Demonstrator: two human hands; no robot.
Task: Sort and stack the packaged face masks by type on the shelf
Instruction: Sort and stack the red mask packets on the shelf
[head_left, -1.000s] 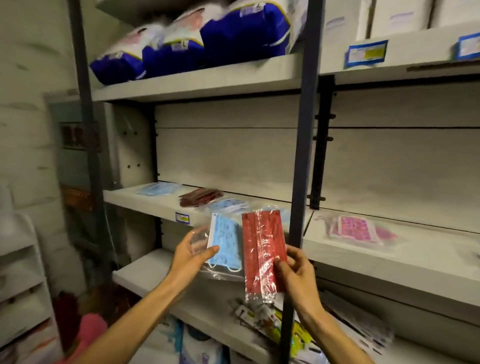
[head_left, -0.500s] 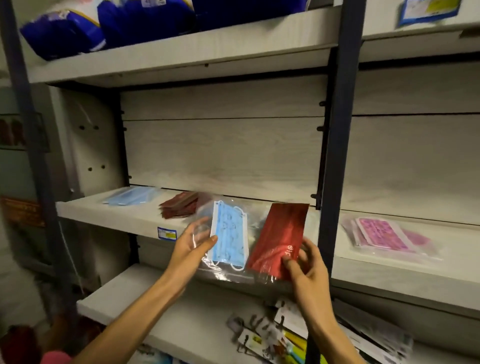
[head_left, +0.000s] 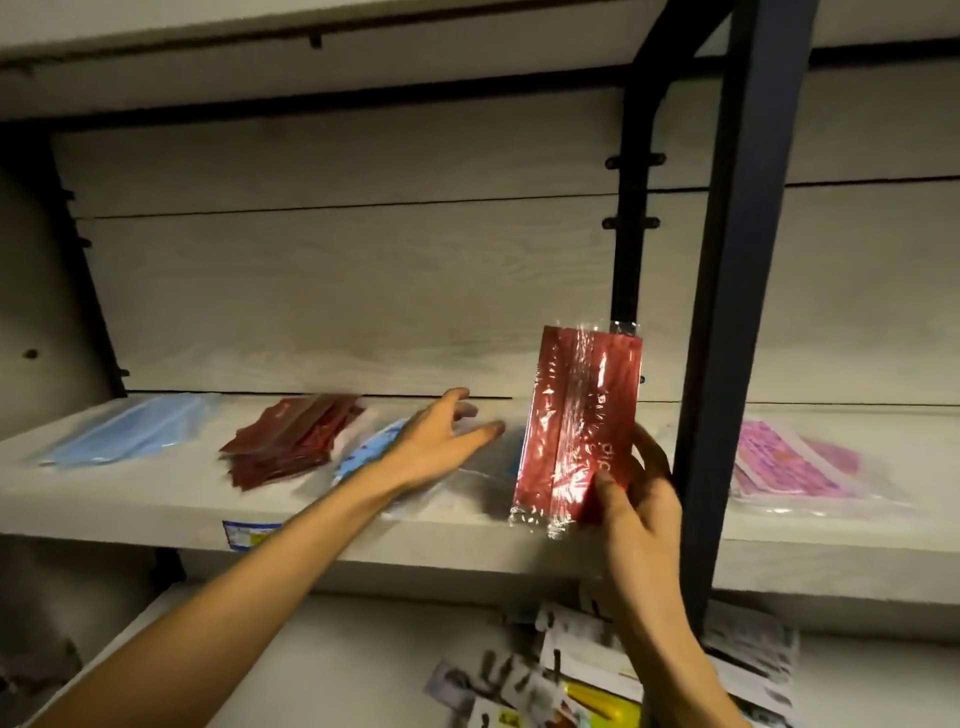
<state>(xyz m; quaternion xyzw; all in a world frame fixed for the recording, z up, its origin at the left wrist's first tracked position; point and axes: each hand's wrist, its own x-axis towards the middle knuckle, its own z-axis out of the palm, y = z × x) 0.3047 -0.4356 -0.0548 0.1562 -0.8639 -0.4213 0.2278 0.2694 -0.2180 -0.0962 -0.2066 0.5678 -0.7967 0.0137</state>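
Observation:
My right hand (head_left: 636, 499) grips a red packaged mask (head_left: 579, 415) upright by its lower right corner, in front of the middle shelf (head_left: 156, 499). My left hand (head_left: 436, 441) lies flat with straight fingers on a blue patterned mask pack (head_left: 363, 452) on that shelf. Further left sit a stack of red mask packs (head_left: 291, 439) and a plain light-blue pack (head_left: 130, 431). Pink mask packs (head_left: 789, 462) lie on the shelf to the right of the post.
A dark metal upright post (head_left: 727, 312) stands just right of my right hand. The lower shelf (head_left: 332, 665) carries several carded items (head_left: 571, 686) at the bottom right. Another shelf board (head_left: 311, 31) runs overhead.
My left hand has laid the blue patterned pack down on the shelf and now rests flat on it. My right hand has turned the red pack upright. The view moved closer.

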